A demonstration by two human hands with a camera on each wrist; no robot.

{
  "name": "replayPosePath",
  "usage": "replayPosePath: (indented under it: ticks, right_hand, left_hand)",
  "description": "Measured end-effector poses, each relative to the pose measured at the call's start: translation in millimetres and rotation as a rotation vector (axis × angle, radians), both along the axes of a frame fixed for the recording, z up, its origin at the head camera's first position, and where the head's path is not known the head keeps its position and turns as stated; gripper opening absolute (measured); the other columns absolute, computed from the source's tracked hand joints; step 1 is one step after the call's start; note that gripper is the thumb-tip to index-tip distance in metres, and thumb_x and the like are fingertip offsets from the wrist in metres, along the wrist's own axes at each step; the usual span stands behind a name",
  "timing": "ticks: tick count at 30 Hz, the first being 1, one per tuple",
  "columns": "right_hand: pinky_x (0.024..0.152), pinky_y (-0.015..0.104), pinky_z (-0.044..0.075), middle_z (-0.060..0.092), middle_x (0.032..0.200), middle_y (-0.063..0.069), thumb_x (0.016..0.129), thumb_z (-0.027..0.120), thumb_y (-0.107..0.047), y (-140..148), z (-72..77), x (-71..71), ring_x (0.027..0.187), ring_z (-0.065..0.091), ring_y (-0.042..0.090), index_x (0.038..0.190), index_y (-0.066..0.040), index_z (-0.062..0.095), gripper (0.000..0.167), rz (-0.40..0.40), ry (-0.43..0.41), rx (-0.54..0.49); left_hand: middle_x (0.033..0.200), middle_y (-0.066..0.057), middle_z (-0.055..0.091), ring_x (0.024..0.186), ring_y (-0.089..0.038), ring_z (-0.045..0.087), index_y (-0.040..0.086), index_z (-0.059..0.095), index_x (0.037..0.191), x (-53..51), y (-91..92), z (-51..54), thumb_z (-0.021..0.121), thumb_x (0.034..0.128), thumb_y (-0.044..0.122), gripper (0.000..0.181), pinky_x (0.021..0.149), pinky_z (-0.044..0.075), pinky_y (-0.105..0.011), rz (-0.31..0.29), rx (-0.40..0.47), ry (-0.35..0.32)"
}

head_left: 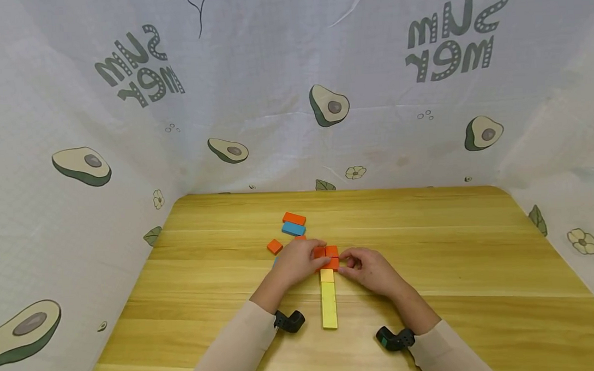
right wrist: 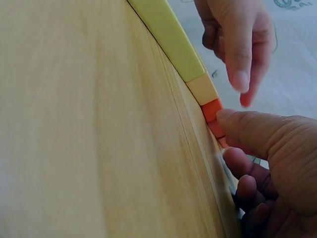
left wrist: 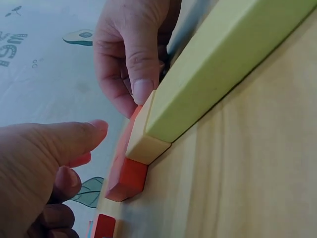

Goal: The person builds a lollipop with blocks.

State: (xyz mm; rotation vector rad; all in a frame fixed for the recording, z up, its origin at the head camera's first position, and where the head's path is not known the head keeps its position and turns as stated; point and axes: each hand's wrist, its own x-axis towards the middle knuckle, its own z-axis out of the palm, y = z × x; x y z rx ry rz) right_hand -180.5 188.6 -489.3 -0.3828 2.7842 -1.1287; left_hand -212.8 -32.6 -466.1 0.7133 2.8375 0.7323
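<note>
In the lower middle of the head view, a long yellow-green block (head_left: 329, 305) was laid lengthwise on the wooden table (head_left: 466, 256). Its upper end was met by a small pale-orange block (head_left: 327, 275), and above that a cluster of red-orange blocks (head_left: 331, 251) was set edge to edge, its left part being covered by the left hand (head_left: 295, 262).

The left hand was held over the cluster, with thumb and forefinger parted and the other fingers loosely bent. In the right wrist view it was seen at the upper right with its fingertips pointed down, apart from the blocks; nothing was seen in its grasp.

The right hand (head_left: 371, 269) was placed just beside the cluster's right edge, with thumb and forefinger slightly parted and the remaining fingers curled inward. No block was seen enclosed by them; whether the cluster was pressed by the fingertips could not be told for certain.

Left of centre, a red-orange bar (head_left: 294, 218) was set just above a blue bar (head_left: 293, 229), and a small red-orange square (head_left: 274, 246) was turned cornerwise below them. Behind, a white cloth (head_left: 273, 71) printed with avocados was hung.
</note>
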Motion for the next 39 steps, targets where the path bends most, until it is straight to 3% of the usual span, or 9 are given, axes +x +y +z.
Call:
replayPosePath:
  ticks: [3, 5, 8, 15, 24, 33, 39]
  right_hand:
    - [0.065, 0.024, 0.044, 0.063, 0.085, -0.003, 0.095, 0.08, -0.024, 0, -0.7, 0.2, 0.073, 0.051, 0.01, 0.113, -0.01, 0.075, 0.023, 0.002, 0.005, -0.013]
    - [0.065, 0.024, 0.044, 0.063, 0.085, -0.003, 0.096, 0.08, -0.024, 0, -1.1, 0.1, 0.072, 0.051, 0.01, 0.113, -0.01, 0.075, 0.022, 0.005, 0.003, -0.018]
    - [0.064, 0.024, 0.045, 0.063, 0.085, -0.003, 0.095, 0.08, -0.022, 0, -1.2, 0.2, 0.072, 0.052, 0.01, 0.112, -0.01, 0.076, 0.021, 0.001, -0.006, -0.022]
    - [0.066, 0.025, 0.045, 0.063, 0.087, -0.003, 0.095, 0.08, -0.023, 2, -0.2, -0.2, 0.075, 0.053, 0.013, 0.113, -0.011, 0.076, 0.022, -0.001, -0.023, -0.024]
    - [0.067, 0.026, 0.046, 0.063, 0.088, 0.0, 0.099, 0.075, -0.025, 5, 1.4, -6.0, 0.077, 0.054, 0.016, 0.118, -0.009, 0.074, 0.025, -0.036, -0.019, -0.054]
    - [0.077, 0.031, 0.048, 0.069, 0.096, 0.001, 0.1, 0.073, -0.031, -4, 2.3, -21.8, 0.083, 0.058, 0.015, 0.129, -0.009, 0.071, 0.036, -0.05, -0.035, -0.034]
    - [0.075, 0.031, 0.046, 0.067, 0.093, 0.001, 0.1, 0.073, -0.028, -8, 1.8, -24.1, 0.079, 0.056, 0.015, 0.127, -0.009, 0.072, 0.032, -0.044, -0.043, -0.017]
  left_hand:
    - [0.076, 0.001, 0.068, 0.066, -0.011, 0.058, 0.016, 0.072, 0.137, 10.6, -7.1, -0.2, 0.073, 0.1, 0.04, 0.044, 0.061, 0.047, -0.025, -0.008, 0.025, 0.023]
    - [0.065, 0.005, 0.056, 0.057, -0.008, 0.048, 0.013, 0.072, 0.135, 18.9, -11.8, -0.9, 0.074, 0.0995, 0.039, 0.044, 0.055, 0.04, -0.023, -0.024, 0.034, 0.042]
    - [0.065, 0.012, 0.05, 0.057, -0.001, 0.043, 0.013, 0.072, 0.135, 31.8, -17.0, -3.9, 0.073, 0.0995, 0.04, 0.045, 0.054, 0.037, -0.019, -0.045, 0.028, 0.061]
    - [0.071, 0.013, 0.049, 0.062, -0.001, 0.043, 0.018, 0.069, 0.14, 51.6, -19.8, -14.5, 0.073, 0.0974, 0.051, 0.054, 0.056, 0.036, -0.019, -0.108, 0.006, 0.074]
    - [0.073, 0.014, 0.049, 0.064, -0.001, 0.043, 0.023, 0.068, 0.143, 55.1, -19.2, -21.3, 0.072, 0.0945, 0.058, 0.06, 0.06, 0.037, -0.019, -0.135, -0.04, 0.048]
    - [0.061, 0.015, 0.046, 0.054, 0.0, 0.041, 0.024, 0.067, 0.145, 54.8, -18.0, -20.9, 0.071, 0.0953, 0.059, 0.061, 0.053, 0.034, -0.019, -0.135, -0.029, 0.032]
    - [0.057, 0.015, 0.044, 0.05, -0.001, 0.039, 0.024, 0.067, 0.144, 54.8, -18.2, -21.4, 0.071, 0.0951, 0.058, 0.06, 0.05, 0.032, -0.021, -0.121, -0.031, 0.024]
